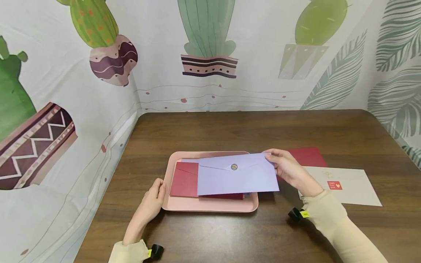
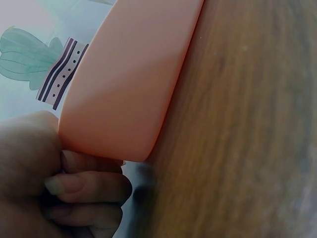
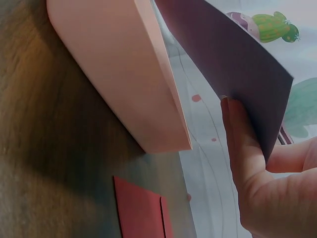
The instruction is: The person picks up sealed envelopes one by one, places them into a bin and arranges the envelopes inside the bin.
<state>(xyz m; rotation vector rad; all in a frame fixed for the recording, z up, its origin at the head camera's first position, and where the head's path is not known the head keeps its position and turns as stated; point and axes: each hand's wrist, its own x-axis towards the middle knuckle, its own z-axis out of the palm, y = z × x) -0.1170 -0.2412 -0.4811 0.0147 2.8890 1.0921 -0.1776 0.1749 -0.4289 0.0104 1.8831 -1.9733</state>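
A lavender envelope [image 1: 217,182] with a small round dark seal is pinched at its right end by my right hand [image 1: 291,171], above a pink tray [image 1: 210,208]. In the right wrist view the envelope [image 3: 237,64] is raised over the tray's rim, thumb on one face and fingers behind. My left hand [image 1: 151,201] holds the tray's left end, its fingers curled at the corner in the left wrist view. Inside the tray lie a red envelope [image 1: 184,179], a darker red one [image 1: 223,196] and a lavender edge behind, partly hidden by the lifted envelope.
Right of the tray, a white envelope [image 1: 358,186] with a red heart sticker lies on the brown table [image 1: 230,233]. It overlaps a dark red envelope [image 1: 309,155]. A cactus-print cloth [image 1: 256,91] hangs behind the table and along its left side.
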